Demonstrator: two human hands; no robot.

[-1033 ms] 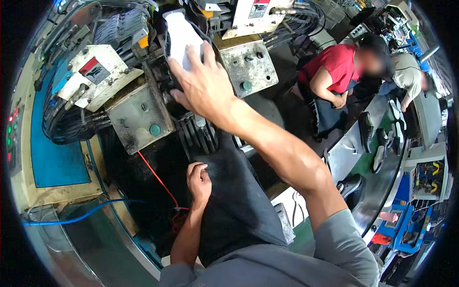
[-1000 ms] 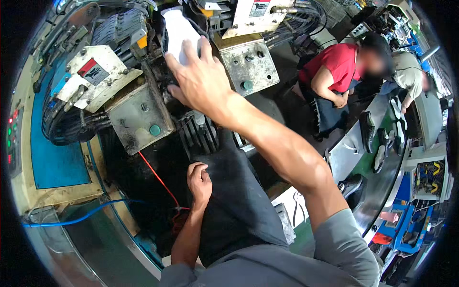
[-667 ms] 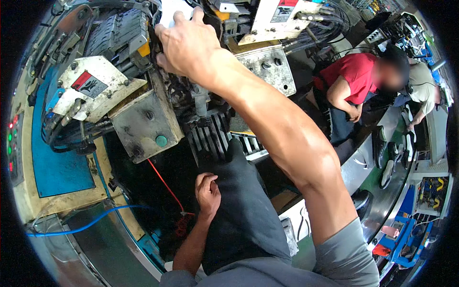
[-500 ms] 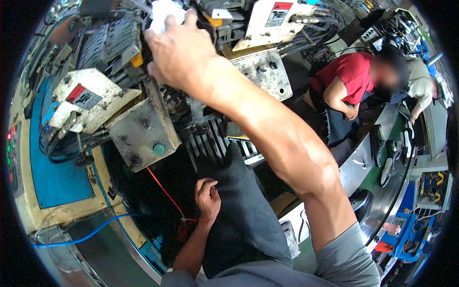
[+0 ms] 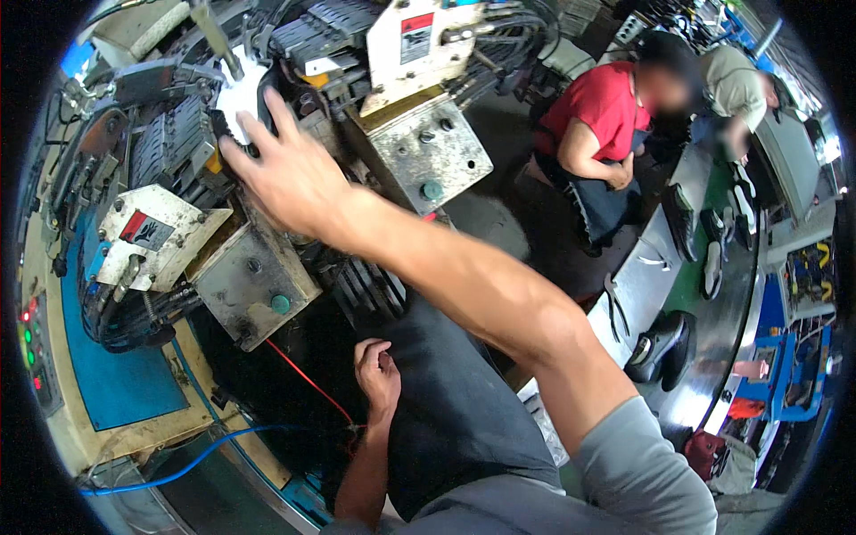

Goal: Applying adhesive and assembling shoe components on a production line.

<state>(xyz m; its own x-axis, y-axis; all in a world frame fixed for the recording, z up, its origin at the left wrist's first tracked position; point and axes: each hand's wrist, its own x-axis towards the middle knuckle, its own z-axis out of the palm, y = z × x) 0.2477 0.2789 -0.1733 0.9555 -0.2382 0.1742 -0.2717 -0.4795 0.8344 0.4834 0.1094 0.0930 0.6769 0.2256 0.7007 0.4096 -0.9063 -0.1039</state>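
Note:
My right hand [image 5: 299,183] reaches across to the machine at the upper left, its fingers spread and slightly blurred. Just beyond its fingertips is a white piece with a dark edge [image 5: 242,100], shaped like the underside of a shoe. A metal rod [image 5: 214,40] comes down onto it. Whether my fingertips touch the dark edge I cannot tell. Over my dark trousers [image 5: 455,401] hangs my left hand [image 5: 378,373], fingers loosely curled with nothing visible in them.
White machine plates with warning labels [image 5: 147,230] flank metal boxes with green buttons [image 5: 259,285]. A blue cable [image 5: 192,453] runs at lower left. To the right, a person in red [image 5: 593,125] sits beside a bench with pliers [image 5: 615,308] and black shoes [image 5: 662,346].
The view has shifted, bringing the pliers and more of the bench into sight. My right hand has spread its fingers, and more of the white piece now shows. My left hand stays curled.

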